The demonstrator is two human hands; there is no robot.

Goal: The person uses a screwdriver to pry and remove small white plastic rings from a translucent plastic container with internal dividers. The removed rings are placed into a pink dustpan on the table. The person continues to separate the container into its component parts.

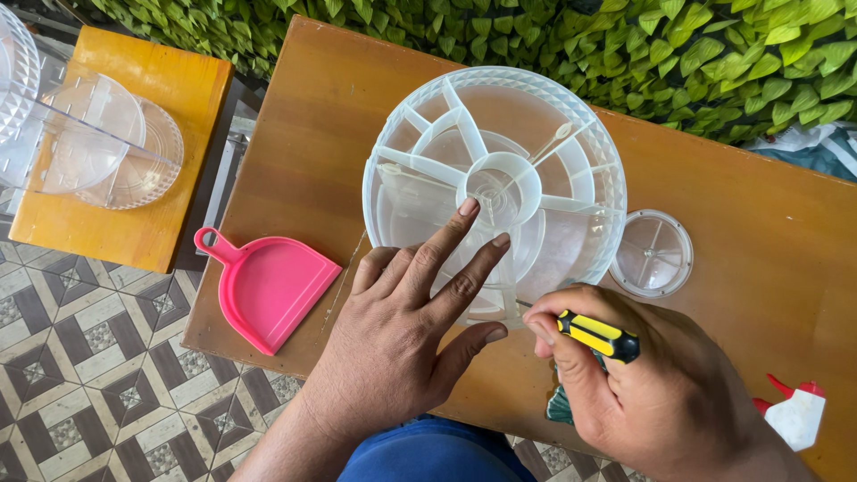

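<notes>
Left hand (402, 335) flat, unclenched, pressing the clear ribbed plastic tray (494, 183) at tabletop (312, 134) centre, right hand (652, 384) at 4 o'clock clenched round yellow-black screwdriver (596, 335); tray looks light, stiff, slippery, crack-prone, best steadied by hub or rim.

pink dustpan (268, 286), yellow-black screwdriver (596, 335), clear tray (494, 183)

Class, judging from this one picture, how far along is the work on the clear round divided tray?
Done: the small clear lid lies apart on the wooden table. In hand: the left hand presses flat on the clear round tray, while the right hand grips a yellow-and-black screwdriver at its near rim. Left: more clear parts wait on the side table.
</notes>
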